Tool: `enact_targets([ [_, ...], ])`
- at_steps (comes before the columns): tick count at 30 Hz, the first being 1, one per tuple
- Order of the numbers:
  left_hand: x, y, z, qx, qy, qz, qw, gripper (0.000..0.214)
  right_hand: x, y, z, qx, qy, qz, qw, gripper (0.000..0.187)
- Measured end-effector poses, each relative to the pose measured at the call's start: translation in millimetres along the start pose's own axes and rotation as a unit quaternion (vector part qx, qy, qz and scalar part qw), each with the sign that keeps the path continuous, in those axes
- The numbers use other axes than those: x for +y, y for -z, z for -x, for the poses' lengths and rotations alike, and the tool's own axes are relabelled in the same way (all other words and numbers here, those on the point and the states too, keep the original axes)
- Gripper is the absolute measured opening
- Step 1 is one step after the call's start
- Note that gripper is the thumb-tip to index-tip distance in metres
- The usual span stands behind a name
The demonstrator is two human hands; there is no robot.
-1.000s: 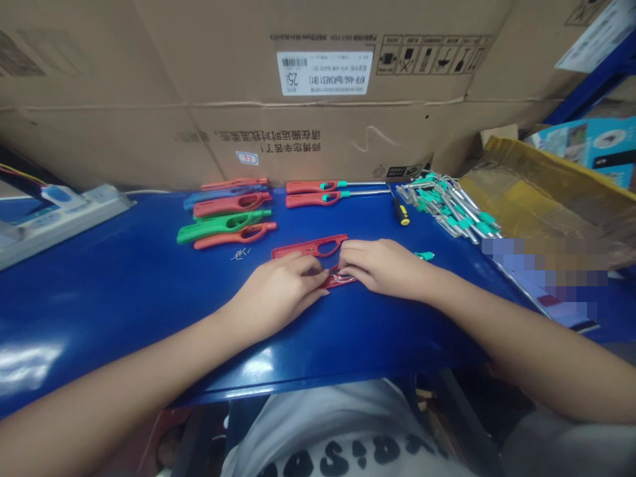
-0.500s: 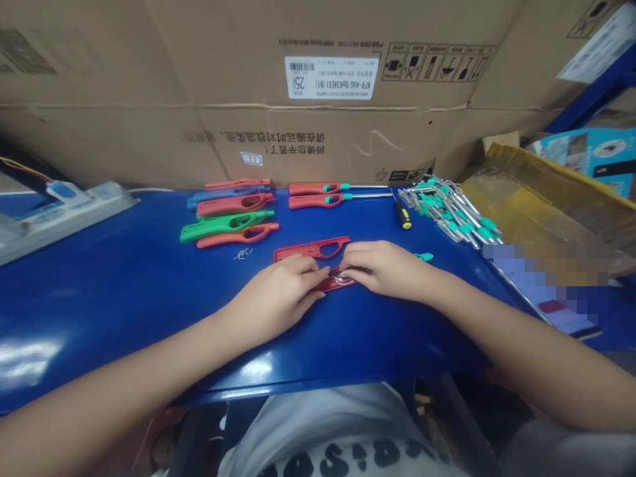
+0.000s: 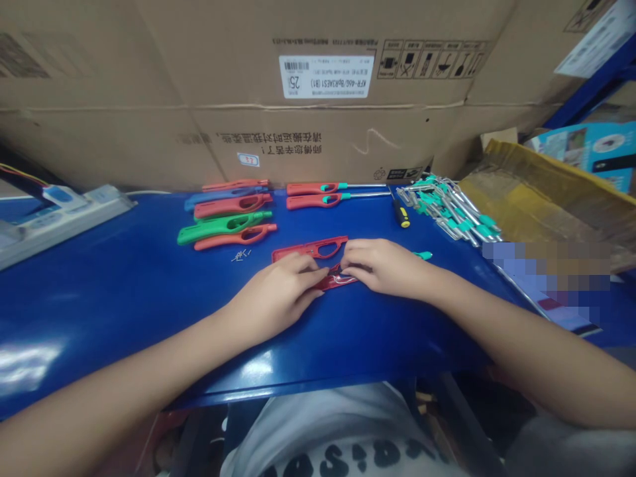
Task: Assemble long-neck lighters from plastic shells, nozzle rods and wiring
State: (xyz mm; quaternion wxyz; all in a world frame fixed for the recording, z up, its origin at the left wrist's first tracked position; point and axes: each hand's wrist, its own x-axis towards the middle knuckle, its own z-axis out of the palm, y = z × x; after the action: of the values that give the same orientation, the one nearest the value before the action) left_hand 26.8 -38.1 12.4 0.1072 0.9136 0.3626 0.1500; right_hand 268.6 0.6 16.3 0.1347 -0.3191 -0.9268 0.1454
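My left hand (image 3: 278,291) and my right hand (image 3: 381,265) meet over a red plastic lighter shell (image 3: 339,281) lying on the blue table (image 3: 124,291). Both hands have their fingers curled and pinched on this shell. Most of the shell is hidden under my fingers. Just behind my hands lies a second red shell half (image 3: 311,249) with a finger hole. A small teal piece (image 3: 422,255) pokes out to the right of my right hand.
At the back lie several red, green and blue shells (image 3: 226,222), two assembled red lighters (image 3: 332,193), a screwdriver (image 3: 400,214) and a heap of metal tubes with teal ends (image 3: 450,209). Small screws (image 3: 241,255) sit left. Cardboard boxes (image 3: 298,99) wall the far edge.
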Motion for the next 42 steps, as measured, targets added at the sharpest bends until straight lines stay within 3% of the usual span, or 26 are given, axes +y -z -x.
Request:
enact_targets([
  [13,11.3,8.0,1.4,-0.034,-0.012,-0.153,0.988,0.036,-3.0,7.3,0.1,0.020,0.006,-0.074,0.997,0.010],
  [21,-0.1,7.8,1.0,-0.020,0.017,0.024,0.999,0.024,-2.2,10.3,1.0,-0.024,0.000,-0.131,0.991,0.003],
  [24,-2.0,8.6,0.8,-0.006,0.026,0.047,0.999,0.031,-2.8,14.6,1.7,-0.031,-0.010,-0.162,0.986,0.004],
  [30,-1.4,9.2,0.8,-0.013,-0.006,0.024,1.000,0.031,-2.8,20.3,3.7,-0.031,-0.034,-0.164,0.985,0.018],
  [42,-1.5,6.8,3.5,-0.031,-0.049,-0.086,0.995,0.045,1.3,13.0,2.0,-0.009,-0.004,-0.116,0.993,0.014],
])
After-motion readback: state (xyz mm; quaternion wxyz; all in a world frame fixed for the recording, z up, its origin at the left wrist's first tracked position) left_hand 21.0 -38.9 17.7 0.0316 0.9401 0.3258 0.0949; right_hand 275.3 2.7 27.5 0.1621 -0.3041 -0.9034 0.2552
